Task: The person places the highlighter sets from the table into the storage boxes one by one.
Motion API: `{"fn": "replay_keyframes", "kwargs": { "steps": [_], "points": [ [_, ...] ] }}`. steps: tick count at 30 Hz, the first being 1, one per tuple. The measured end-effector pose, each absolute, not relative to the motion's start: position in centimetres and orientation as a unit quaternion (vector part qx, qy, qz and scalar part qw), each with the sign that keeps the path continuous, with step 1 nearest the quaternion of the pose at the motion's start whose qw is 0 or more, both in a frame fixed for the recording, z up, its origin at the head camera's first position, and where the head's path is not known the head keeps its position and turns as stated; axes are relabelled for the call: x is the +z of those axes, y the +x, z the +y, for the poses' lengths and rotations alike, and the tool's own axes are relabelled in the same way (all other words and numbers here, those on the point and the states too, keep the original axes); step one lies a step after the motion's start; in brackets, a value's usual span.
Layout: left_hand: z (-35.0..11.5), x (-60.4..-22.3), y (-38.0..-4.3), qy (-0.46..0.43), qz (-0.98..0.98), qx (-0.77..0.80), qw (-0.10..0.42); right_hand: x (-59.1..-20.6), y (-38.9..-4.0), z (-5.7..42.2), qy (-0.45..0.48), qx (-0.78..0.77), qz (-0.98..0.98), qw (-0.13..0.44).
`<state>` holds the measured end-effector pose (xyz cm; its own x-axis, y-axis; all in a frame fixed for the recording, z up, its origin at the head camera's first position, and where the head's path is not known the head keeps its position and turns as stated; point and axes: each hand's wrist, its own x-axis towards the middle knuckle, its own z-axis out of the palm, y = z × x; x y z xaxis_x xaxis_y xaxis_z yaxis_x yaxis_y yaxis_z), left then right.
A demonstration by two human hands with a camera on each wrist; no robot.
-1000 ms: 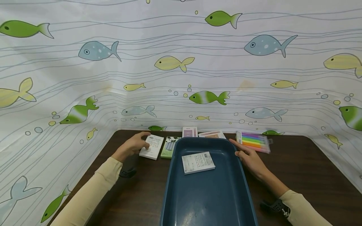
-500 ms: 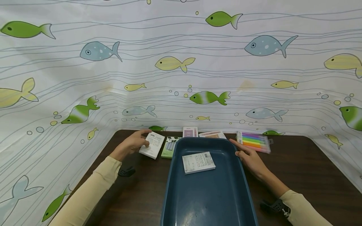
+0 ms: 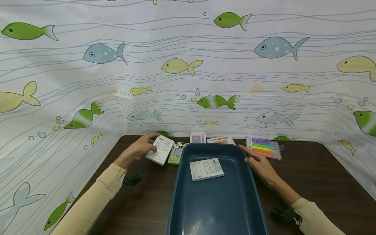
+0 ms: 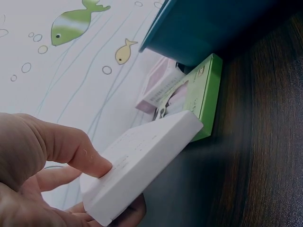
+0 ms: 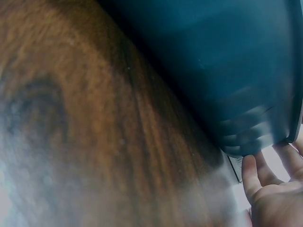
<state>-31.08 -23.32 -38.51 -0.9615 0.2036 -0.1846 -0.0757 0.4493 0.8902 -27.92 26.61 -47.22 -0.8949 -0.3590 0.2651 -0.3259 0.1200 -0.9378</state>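
My left hand (image 3: 138,150) grips a white box (image 3: 160,150) with small printed text and a barcode. In the left wrist view the thumb presses the printed face of this white box (image 4: 142,163), with fingers behind it; the box is tilted up off the table. Just right of it lies a green box (image 3: 175,156). My right hand (image 3: 262,168) touches the far right corner of a deep blue tray (image 3: 218,205), its fingers mostly straight. Fingertips (image 5: 249,165) meet the tray's outer wall in the right wrist view. Inside the tray lies another white printed box (image 3: 206,169).
Behind the tray are a pinkish box (image 3: 197,137) and a flat orange-brown pack (image 3: 221,140). A clear pack of rainbow-coloured sticks (image 3: 264,148) lies right of the tray's corner. A fish-patterned sheet (image 3: 188,81) rises behind the dark wooden table (image 3: 317,182).
The white box in my left hand has tilted up and shifted slightly right, closer to the green box. My right hand and the tray have stayed in place.
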Motion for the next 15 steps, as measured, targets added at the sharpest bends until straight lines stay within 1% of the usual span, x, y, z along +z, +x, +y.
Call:
{"fn": "replay_keyframes", "kwargs": {
  "steps": [15],
  "points": [
    [-23.36, -38.33, -31.06, 0.034, 0.847, 0.514, 0.135, -46.97, -27.74, 26.44, -0.216, -0.628, 0.748, 0.014]
  ]
}}
